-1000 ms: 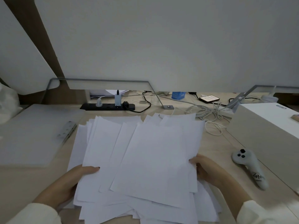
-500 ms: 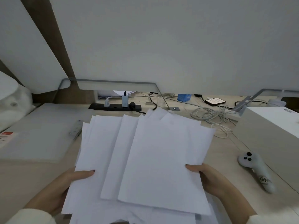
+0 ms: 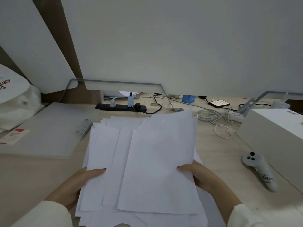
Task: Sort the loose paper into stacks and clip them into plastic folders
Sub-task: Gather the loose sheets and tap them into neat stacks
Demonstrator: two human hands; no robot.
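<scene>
A fanned pile of loose white paper (image 3: 147,161) is lifted off the desk in front of me, its sheets skewed against each other. My left hand (image 3: 77,185) grips the pile's left edge, thumb on top. On the right edge my right hand (image 3: 205,177) holds it the same way. A translucent plastic folder (image 3: 45,133) with a metal clip bar (image 3: 84,126) lies flat on the desk to the left, apart from the paper.
A white handheld controller (image 3: 259,169) lies at the right beside a white box (image 3: 275,136). Behind the paper are a black power strip (image 3: 120,107), tangled white cables (image 3: 218,118) and a phone (image 3: 219,103). A white bag (image 3: 18,102) sits far left.
Both hands have raised the paper pile and drawn it closer together; the sheets stand steeper and nearer to me. The view has shifted so more of the left side shows.
</scene>
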